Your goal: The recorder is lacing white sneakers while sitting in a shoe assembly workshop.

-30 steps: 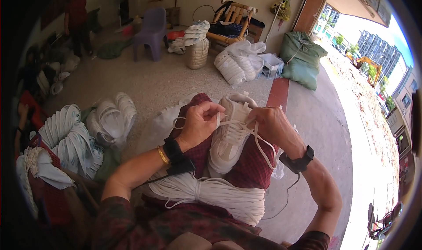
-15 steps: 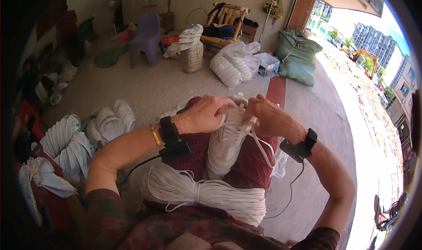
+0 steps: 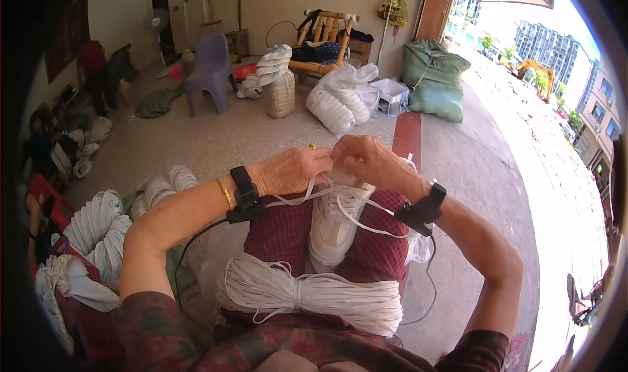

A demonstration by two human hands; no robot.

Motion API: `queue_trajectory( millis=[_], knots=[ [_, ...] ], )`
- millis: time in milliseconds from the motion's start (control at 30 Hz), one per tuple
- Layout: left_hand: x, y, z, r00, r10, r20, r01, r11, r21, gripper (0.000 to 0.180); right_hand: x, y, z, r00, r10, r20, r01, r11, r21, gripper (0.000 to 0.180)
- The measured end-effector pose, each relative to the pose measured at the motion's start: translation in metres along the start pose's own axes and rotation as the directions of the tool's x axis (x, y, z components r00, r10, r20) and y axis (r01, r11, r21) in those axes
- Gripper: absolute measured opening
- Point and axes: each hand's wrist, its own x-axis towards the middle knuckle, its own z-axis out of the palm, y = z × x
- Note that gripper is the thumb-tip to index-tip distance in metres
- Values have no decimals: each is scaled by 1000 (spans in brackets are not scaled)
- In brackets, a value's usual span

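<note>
A white lace-up sneaker [image 3: 329, 233] rests between my thighs, toe toward me. Over its tongue my two hands meet, fingers pinched together. My left hand [image 3: 296, 170] grips a white shoelace [image 3: 304, 197] that hangs in a loop below the fingers. Close against it, my right hand [image 3: 374, 161] has its fingers bent in a pinch at the lace; the fingertips partly hide one another. Another stretch of lace curves over the right side of the shoe toward my right wrist. Across my lap lies a tied bundle of white laces [image 3: 261, 289].
Stacks of white sneakers [image 3: 98, 225] stand at my left, beside a red basket [image 3: 91, 306]. Farther off are a purple chair [image 3: 209, 71], a bamboo chair [image 3: 324, 42], a plastic bag of shoes [image 3: 343, 101] and a green sack [image 3: 435, 81]. Cables run from both wrist straps.
My hands have come together above the shoe's tongue from either side of its opening. The lace now loops below the left hand. The view has shifted slightly.
</note>
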Motion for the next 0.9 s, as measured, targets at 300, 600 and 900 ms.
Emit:
queue_trajectory(
  millis=[300,600,900],
  knots=[
    [1,8,7,994,-76,-77,67,992,-110,27,-5,7,19,986,-146,-77,124,964,-234,15],
    [-4,8,11,987,-109,-115,98,991,-93,31,-91,90,-157,911,-30,-410,-324,564,-760,11],
    [7,22,-17,993,-110,46,114,990,-82,49,-79,19,-52,992,-17,-127,-18,962,-272,46]
  ],
)
